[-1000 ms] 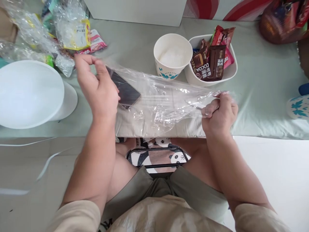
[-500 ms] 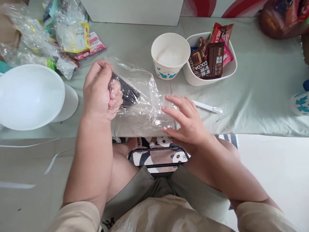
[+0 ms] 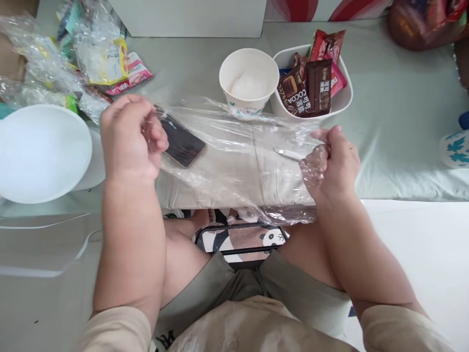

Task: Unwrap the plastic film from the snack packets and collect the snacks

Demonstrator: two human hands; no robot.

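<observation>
nearest, a panda-print bag (image 3: 240, 238) is seen in the lap, just below the tabletop's (image 3: 395, 127) near edge. over that edge, a clear plastic film (image 3: 234, 161) is held stretched between both hands, its lower fringe hanging past the edge. the left hand (image 3: 128, 139) is closed, its grip pressed together on the film's left end; the right hand (image 3: 335, 164) is fisted, its grip pinching the bunched right end. a dark phone (image 3: 181, 143) is seen through the film beside the left hand; whether it lies inside or beneath cannot be told. a slim white stick (image 3: 289, 154) is seen through the film near the right hand. a white bowl (image 3: 42, 151) is placed at the left edge. farther back, a paper cup (image 3: 249, 78) and a white tub (image 3: 344, 98) of snack packets are set touching. crumpled wrappers (image 3: 84, 54) are heaped at the far left corner.
</observation>
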